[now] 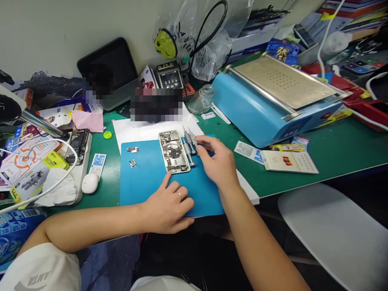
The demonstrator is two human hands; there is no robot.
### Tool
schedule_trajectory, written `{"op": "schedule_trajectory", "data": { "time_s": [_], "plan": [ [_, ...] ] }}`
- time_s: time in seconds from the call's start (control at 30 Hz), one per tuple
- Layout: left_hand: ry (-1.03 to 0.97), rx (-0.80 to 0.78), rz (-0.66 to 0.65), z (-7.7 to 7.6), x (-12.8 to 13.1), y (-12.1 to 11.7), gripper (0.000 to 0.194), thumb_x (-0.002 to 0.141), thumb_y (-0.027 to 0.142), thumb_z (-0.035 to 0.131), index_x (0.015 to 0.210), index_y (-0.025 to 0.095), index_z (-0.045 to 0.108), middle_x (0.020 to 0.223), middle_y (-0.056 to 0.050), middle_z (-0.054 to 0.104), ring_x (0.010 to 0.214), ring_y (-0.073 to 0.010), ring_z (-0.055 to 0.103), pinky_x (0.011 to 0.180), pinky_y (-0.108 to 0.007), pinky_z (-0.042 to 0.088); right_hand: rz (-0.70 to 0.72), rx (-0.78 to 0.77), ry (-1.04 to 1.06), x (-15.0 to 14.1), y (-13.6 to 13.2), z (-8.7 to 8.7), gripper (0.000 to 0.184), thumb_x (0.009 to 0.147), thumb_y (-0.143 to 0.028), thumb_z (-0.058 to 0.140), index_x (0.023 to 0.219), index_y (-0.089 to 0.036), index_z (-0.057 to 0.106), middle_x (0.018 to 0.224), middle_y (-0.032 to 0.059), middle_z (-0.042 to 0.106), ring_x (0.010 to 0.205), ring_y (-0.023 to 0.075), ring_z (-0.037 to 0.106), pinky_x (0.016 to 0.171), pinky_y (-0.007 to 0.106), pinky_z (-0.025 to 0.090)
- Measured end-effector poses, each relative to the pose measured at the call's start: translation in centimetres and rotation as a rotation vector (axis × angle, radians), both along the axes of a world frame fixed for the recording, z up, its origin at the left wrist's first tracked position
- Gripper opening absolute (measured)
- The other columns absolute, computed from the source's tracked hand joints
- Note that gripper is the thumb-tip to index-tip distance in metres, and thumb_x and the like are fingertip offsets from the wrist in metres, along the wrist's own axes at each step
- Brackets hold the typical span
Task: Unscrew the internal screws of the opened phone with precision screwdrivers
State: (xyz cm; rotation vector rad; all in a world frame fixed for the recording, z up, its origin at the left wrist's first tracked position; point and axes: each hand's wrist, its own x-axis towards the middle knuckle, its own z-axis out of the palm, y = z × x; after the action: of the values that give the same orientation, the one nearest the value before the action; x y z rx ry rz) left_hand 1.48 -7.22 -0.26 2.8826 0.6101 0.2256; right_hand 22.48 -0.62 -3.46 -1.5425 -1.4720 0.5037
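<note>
An opened phone body (173,151) lies on a blue mat (145,184), its inner parts showing. My left hand (169,204) rests in front of it, index fingertip at the phone's lower edge and the other fingers loosely bent, holding nothing. My right hand (216,159) has its thumb and fingers closed on a grey screwdriver (194,140) just right of the phone. Beside that one, more grey screwdrivers (188,150) lie close together. Two small phone parts, a metal-plated piece (132,149) and a little bracket-like piece (133,163), sit at the mat's left.
A blue machine (242,105) with a metal top plate stands at the right rear. Behind the mat are a glass jar (201,99) and a dark-screened device (109,68). At left sit boxes, a white earbud case (90,183) and a lamp (45,123).
</note>
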Motion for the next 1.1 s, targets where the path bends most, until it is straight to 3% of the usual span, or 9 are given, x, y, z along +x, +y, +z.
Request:
{"op": "schedule_trajectory", "data": {
  "time_s": [0.33,0.5,0.67,1.1],
  "plan": [
    [0.012,-0.019,0.0,0.17,-0.06,0.06,0.029,0.1,0.047,0.055,0.096,0.018,0.057,0.098,-0.008,0.056,0.092,-0.0254,0.051,0.114,-0.067,0.032,0.094,0.065,-0.131,-0.04,0.17,0.04,0.031,0.094,-0.028,0.053,0.119,-0.024,0.071,0.13,0.0088,0.07,0.121,0.028,0.065,0.103,0.049,0.054],
    [0.006,-0.006,-0.001,0.19,0.0,0.06,0.03,0.099,0.047,0.055,0.095,0.017,0.057,0.096,-0.007,0.056,0.09,-0.0249,0.051,0.114,-0.067,0.033,0.072,0.072,-0.202,-0.14,0.27,-0.34,0.025,0.091,-0.022,0.052,0.102,-0.023,0.074,0.129,0.0108,0.067,0.122,0.0301,0.063,0.102,0.05,0.052],
    [0.006,-0.002,0.004,0.06,-0.02,0.07,0.03,0.099,0.047,0.056,0.094,0.018,0.058,0.095,-0.007,0.056,0.089,-0.0246,0.051,0.114,-0.066,0.032,0.04,0.075,-0.207,-0.26,0.13,-0.26,0.012,0.088,-0.024,0.057,0.086,-0.023,0.069,0.117,0.0118,0.065,0.114,0.0293,0.064,0.092,0.045,0.055],
    [0.018,-0.012,0.003,-0.13,-0.08,-0.15,0.031,0.099,0.049,0.056,0.097,0.018,0.058,0.097,-0.008,0.057,0.091,-0.0259,0.053,0.112,-0.067,0.032,0.047,0.068,-0.277,-0.44,-0.24,-0.36,0.025,0.095,-0.041,0.057,0.076,-0.024,0.058,0.08,0.0035,0.056,0.08,0.0237,0.055,0.075,0.039,0.045]
  ]
}}
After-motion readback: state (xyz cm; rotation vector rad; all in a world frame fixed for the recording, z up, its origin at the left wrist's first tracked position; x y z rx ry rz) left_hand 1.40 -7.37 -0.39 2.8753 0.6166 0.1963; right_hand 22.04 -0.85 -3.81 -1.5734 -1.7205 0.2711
